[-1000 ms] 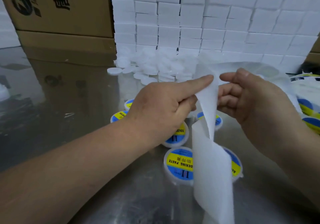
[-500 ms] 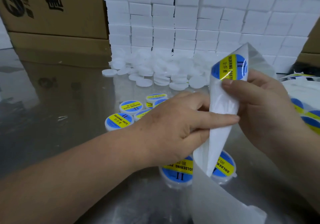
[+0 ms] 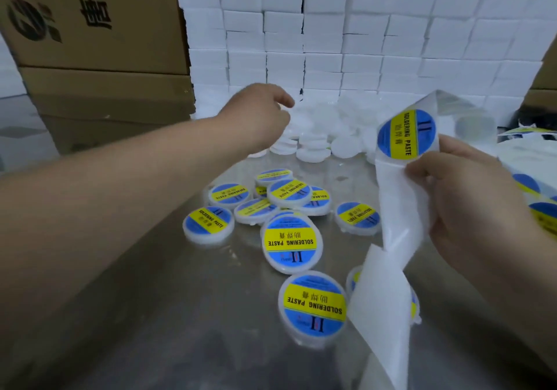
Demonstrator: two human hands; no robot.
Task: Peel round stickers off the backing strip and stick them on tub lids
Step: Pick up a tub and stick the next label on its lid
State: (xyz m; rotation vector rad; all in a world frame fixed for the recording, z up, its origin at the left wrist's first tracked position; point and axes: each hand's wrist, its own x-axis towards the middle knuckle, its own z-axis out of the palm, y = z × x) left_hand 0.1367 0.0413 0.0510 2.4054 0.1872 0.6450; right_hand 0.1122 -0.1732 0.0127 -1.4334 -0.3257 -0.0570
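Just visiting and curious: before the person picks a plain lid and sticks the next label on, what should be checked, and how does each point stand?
1. Label ready: ok, a sticker sits at the top of the backing strip.
2. Grip on the strip: ok, the right hand pinches it just below the sticker.
3. Reach: ok, the left hand hovers over the pile of plain white lids.
4. Left hand empty: cannot tell, its underside is hidden.
5. Sticker's edge lifted for peeling: cannot tell.
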